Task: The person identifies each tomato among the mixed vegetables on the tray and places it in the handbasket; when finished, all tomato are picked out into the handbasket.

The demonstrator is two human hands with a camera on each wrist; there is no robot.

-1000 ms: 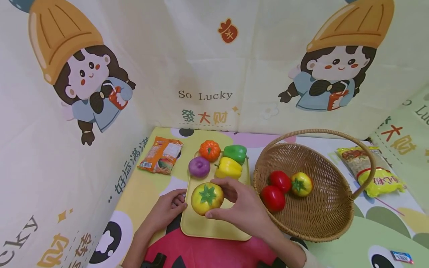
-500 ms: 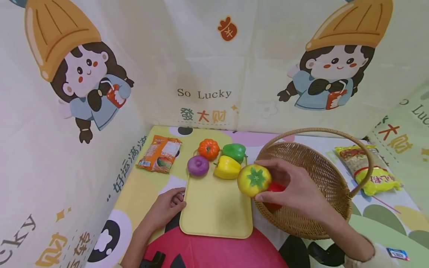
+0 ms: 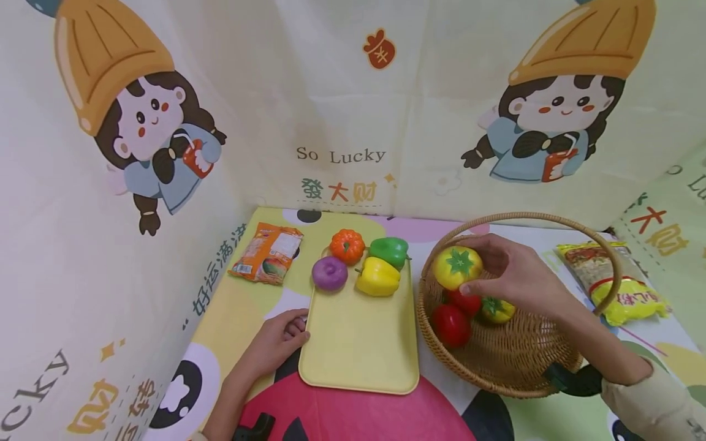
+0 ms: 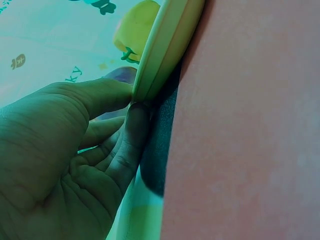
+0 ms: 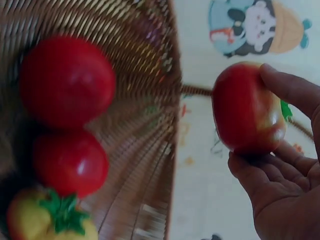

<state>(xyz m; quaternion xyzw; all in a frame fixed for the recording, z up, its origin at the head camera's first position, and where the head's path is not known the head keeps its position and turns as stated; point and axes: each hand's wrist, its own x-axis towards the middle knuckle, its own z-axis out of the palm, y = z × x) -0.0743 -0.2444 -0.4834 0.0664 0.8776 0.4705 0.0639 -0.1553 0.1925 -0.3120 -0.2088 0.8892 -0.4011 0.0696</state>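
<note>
My right hand [image 3: 521, 278] pinches a yellow-and-red toy tomato [image 3: 453, 275] with a green star-shaped top, over the far left part of the wicker basket [image 3: 529, 361]. In the right wrist view the thumb and fingers close on opposite sides of this tomato [image 5: 242, 110]. Below it in the basket lie two red tomatoes [image 3: 451, 326] and another yellow one [image 3: 497, 311] with a green top. On the left, my left hand [image 3: 276, 343] holds the edge of the yellow tray [image 3: 358, 349]; its thumb and finger pinch the rim [image 4: 155, 55] in the left wrist view.
At the tray's far end sit a purple onion [image 3: 330, 274], an orange pumpkin [image 3: 347, 246], a green pepper [image 3: 388, 251] and a yellow pepper [image 3: 377, 277]. An orange snack packet [image 3: 267, 253] lies left, a yellow food bag [image 3: 612, 278] right. The basket's handle [image 3: 551, 217] arches up.
My right hand has carried the yellow-and-red tomato from over the tray rightward and away from me, to above the basket. The left hand stays at the tray's edge.
</note>
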